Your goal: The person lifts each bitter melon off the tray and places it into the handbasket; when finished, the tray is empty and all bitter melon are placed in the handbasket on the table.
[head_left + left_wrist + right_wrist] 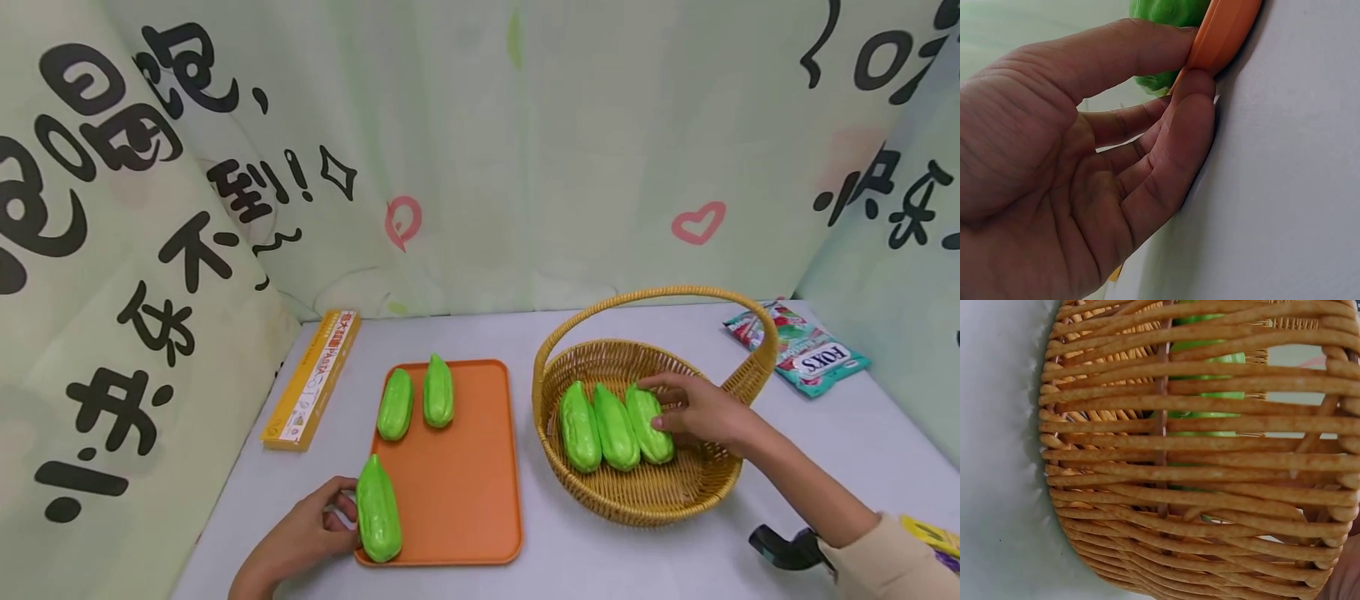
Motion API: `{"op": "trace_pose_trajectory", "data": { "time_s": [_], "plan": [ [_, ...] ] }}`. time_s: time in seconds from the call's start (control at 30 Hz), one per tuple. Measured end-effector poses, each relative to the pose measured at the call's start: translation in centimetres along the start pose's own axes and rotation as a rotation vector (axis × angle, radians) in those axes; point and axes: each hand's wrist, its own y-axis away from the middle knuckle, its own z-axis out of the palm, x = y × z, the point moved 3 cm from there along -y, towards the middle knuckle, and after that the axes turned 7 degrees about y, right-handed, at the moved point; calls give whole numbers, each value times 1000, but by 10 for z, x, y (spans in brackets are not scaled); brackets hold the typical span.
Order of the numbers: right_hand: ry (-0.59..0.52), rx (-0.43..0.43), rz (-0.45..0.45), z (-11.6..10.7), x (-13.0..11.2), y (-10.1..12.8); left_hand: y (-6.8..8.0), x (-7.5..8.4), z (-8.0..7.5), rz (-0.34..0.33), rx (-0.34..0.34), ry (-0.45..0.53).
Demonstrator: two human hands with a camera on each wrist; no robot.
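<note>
Gourd [377,510] lengthwise, tip away, tray [465,467] edge.

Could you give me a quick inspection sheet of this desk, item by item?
Surface: pale grey table.
Job's things: three green gourds in wicker basket; three on orange tray.
Clutter: yellow box, candy bag.
Hands: left hand at the tray's corner, fingers on its rim; right hand touches a basket gourd.
Cables: nothing seen.
Surroundings: pale green curtain with black writing.
</note>
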Motion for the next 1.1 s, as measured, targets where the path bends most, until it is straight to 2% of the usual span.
{"op": "trace_pose_trajectory", "data": {
  "time_s": [0.2,0.6,0.77,0.83,0.93,1.03,1.1],
  "plan": [
    [15,-11,-41,-1,-5,-1,2,6,-3,-21,-5,-6],
    [16,-14,-24,-3,-4,0,1,8,0,-22,-6,-21],
    [97,29,-33,-7,-9,7,-1,6,1,-18,-9,-20],
    [158,55,-41,-6,-20,13,-1,6,1,-18,-6,-23],
    [239,90,-77,-1,-49,26,0,6,1,-23,-3,-24],
    [265,74,-171,13,-87,41,0,7,1,-22,-6,-24],
    [217,23,-272,27,-114,48,-1,8,2,-15,-9,-26]
  ]
}}
